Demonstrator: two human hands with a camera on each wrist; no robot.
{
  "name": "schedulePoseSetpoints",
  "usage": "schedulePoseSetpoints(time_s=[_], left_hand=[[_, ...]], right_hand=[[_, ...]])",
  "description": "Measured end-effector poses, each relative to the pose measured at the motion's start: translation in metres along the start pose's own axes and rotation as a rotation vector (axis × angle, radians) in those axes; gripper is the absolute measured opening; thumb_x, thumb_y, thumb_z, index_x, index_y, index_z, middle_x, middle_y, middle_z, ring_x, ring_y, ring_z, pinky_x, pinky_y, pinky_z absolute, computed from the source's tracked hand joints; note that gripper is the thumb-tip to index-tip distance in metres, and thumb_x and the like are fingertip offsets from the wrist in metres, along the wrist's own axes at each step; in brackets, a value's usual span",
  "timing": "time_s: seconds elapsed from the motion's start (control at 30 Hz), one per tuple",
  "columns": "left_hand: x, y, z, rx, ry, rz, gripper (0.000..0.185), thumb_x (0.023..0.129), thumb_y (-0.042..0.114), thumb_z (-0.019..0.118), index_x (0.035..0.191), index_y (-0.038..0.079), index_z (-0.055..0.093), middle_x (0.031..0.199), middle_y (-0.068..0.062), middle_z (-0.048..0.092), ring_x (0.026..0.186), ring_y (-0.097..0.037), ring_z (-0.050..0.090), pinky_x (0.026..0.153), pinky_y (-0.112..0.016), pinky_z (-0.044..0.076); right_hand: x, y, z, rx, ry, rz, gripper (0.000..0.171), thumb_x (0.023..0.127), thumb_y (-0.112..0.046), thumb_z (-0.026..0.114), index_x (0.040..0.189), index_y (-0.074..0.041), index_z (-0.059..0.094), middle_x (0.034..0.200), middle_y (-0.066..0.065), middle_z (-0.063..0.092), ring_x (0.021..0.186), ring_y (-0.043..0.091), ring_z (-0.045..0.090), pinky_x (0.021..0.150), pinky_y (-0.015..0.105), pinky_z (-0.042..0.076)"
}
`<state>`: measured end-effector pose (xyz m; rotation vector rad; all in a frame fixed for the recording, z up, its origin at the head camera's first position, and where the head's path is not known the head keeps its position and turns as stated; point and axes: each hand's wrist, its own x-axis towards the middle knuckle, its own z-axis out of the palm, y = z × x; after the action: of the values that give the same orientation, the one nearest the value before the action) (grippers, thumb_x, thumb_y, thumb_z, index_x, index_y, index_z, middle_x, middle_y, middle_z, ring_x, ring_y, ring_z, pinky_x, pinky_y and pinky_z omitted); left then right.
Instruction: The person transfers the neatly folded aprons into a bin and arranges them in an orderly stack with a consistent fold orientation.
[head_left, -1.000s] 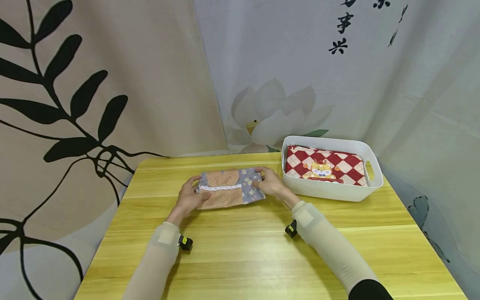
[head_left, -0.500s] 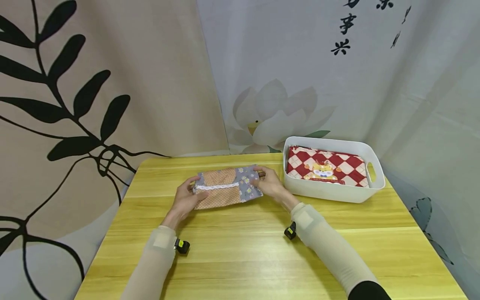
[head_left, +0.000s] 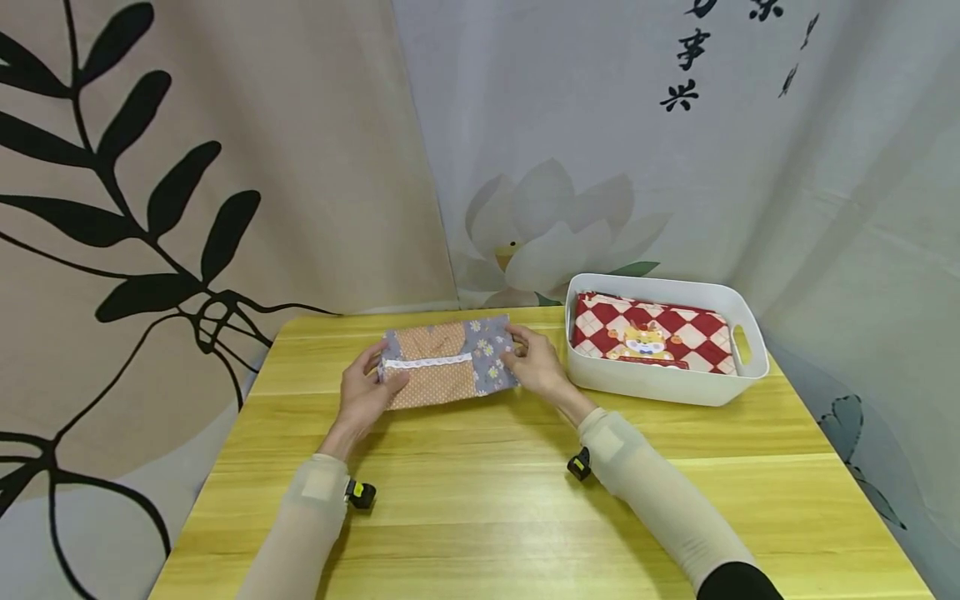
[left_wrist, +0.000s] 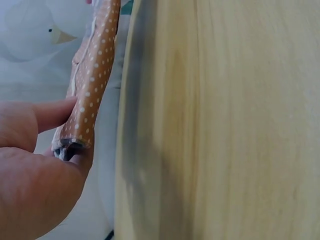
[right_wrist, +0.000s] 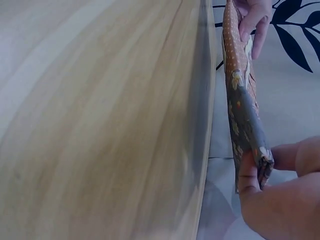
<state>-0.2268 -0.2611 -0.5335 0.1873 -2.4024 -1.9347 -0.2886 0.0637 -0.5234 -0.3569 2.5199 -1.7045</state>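
Note:
Between my two hands is a patchwork cloth pouch (head_left: 442,379), orange with white dots in the middle and blue-grey with daisies at the ends. A white lace strip (head_left: 427,362) runs across its face. My left hand (head_left: 366,398) pinches the left end, thumb on the face and fingers behind. At the opposite end, my right hand (head_left: 536,364) holds the flowered part between thumb and fingers. Both wrist views show the pouch (left_wrist: 92,85) edge-on and lifted off the wooden table (right_wrist: 115,115). Layered fabric edges show at the pinched ends.
A white plastic basket (head_left: 652,390) with handle holes stands at the table's back right. Inside lies a red-and-cream checked cloth item (head_left: 645,333) with a cartoon animal on it. A printed curtain (head_left: 315,167) hangs behind the table's far edge.
Both hands have raised the pouch and shifted it slightly left. Its face now tilts more toward the head camera. The basket stays in place.

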Motion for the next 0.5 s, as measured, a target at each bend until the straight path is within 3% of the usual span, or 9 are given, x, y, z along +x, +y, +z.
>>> schedulePoseSetpoints(time_s=[0.23,0.5], left_hand=[[-0.002,0.011,0.000,0.005,0.070,0.065,0.077,0.104,0.009,0.082,0.172,0.017,0.048,0.174,-0.023,0.048,0.159,-0.047,0.053,0.087,-0.011,0.063],[-0.005,0.023,-0.002,0.040,0.113,0.086,0.076,0.103,0.009,0.084,0.171,0.014,0.050,0.176,-0.020,0.048,0.158,-0.043,0.057,0.095,-0.011,0.062]], right_hand=[[-0.002,-0.008,-0.001,-0.011,0.051,-0.042,0.062,0.107,-0.010,0.072,0.167,-0.009,0.055,0.160,0.021,0.067,0.118,0.031,0.077,0.083,0.025,0.063],[-0.004,-0.020,-0.005,0.008,0.069,-0.083,0.063,0.108,-0.009,0.071,0.169,-0.012,0.054,0.163,0.015,0.066,0.124,0.034,0.077,0.094,0.037,0.069]])
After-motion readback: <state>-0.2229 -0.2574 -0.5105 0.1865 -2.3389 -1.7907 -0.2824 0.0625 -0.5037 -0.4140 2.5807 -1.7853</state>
